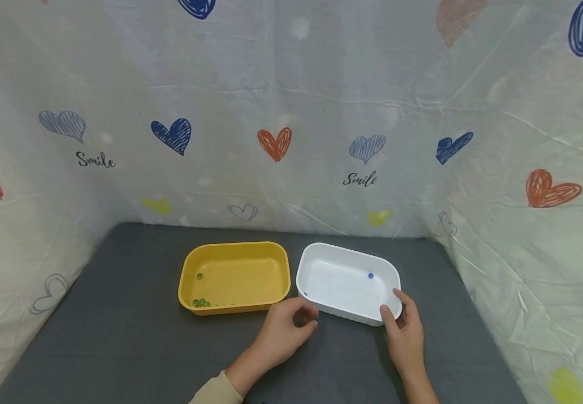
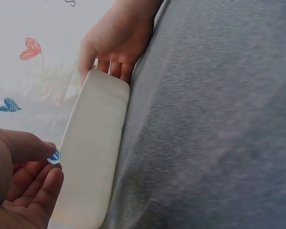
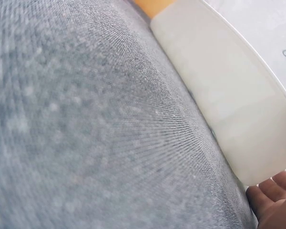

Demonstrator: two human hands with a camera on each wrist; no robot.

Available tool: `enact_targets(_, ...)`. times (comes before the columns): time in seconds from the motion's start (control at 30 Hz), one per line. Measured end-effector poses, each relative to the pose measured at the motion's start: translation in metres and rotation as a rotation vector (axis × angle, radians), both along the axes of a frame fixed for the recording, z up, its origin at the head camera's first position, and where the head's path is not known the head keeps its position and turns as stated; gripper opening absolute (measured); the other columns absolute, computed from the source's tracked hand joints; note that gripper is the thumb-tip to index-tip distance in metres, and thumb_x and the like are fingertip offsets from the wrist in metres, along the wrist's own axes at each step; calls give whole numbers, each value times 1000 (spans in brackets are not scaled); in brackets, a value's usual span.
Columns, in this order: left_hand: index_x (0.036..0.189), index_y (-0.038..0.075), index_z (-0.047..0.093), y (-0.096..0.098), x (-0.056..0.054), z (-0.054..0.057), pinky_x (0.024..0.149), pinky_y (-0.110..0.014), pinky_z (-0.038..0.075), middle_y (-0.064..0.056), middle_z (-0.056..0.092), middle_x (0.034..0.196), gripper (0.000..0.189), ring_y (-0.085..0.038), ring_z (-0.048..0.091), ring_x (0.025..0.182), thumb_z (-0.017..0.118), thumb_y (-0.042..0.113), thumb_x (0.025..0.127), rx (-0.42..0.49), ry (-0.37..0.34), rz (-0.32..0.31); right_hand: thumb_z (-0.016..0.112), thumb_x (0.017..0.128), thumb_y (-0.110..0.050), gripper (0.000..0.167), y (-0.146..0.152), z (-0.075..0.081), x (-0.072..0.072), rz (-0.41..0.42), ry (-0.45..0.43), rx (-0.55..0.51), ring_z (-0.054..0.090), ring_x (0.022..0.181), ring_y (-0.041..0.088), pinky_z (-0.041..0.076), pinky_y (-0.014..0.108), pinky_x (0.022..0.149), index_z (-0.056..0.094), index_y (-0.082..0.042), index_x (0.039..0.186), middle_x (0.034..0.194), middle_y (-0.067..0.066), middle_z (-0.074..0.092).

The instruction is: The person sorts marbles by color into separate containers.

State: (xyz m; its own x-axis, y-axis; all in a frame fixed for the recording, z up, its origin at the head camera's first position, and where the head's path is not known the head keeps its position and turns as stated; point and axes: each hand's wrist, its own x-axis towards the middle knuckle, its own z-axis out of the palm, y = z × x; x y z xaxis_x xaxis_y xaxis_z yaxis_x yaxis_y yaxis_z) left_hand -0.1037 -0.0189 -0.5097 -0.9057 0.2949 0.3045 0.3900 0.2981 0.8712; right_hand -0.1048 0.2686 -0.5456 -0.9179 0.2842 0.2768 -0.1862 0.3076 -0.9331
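My left hand (image 1: 286, 332) is at the near left corner of a white rectangular tub (image 1: 344, 316). Between its thumb and fingertips it pinches a clear marble with blue streaks (image 2: 54, 156), seen beside the tub's wall in the left wrist view. My right hand (image 1: 406, 336) grips the tub's right end, with the thumb at the near rim and the fingers round the outside. Inside the tub a blue marble (image 1: 370, 275) lies toward the right, and a small dark blue spot shows at the near left corner.
To the left stands a yellow tub (image 1: 235, 308) with several green marbles (image 1: 201, 303) in its near left corner and a single one (image 1: 199, 276) farther back. Both tubs stand on a dark grey cloth (image 1: 134, 336). A white curtain with printed hearts (image 1: 274, 144) surrounds the table's back and sides.
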Motion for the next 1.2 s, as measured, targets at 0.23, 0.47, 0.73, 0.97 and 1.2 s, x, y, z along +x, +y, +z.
enact_targets(0.23,102,8,79,6,-6,7,82,-31,63,1,79,96,18,-5,71,88,85,-6,91,5,47,-1,70,106,-3,52,1,0,0,-7,-5,25,44,151,40,41,3,100,49,6,153,166,28,42)
enact_targets(0.47,104,8,79,11,-15,17,84,-44,65,5,78,97,16,-7,72,91,84,-4,93,24,46,-3,70,106,-2,52,2,0,1,-5,-9,16,45,150,40,41,3,100,49,6,153,167,28,41)
enact_targets(0.73,103,15,79,17,-28,24,92,-42,64,4,78,100,13,-9,73,93,83,4,97,45,-25,62,69,106,-1,51,1,0,1,-3,-10,1,44,151,38,41,4,102,50,5,153,166,27,42)
enact_targets(0.97,104,15,78,21,-36,26,94,-46,63,2,78,100,13,-10,73,93,82,4,97,33,-29,93,68,106,1,50,1,0,0,-2,8,-16,45,150,37,42,6,103,51,5,152,165,27,44)
enact_targets(1.2,105,9,78,26,-43,27,92,-43,64,2,78,100,11,-14,75,96,80,2,97,26,-45,110,69,106,0,49,1,1,-1,-4,2,-16,46,150,36,42,6,103,51,5,152,164,26,44)
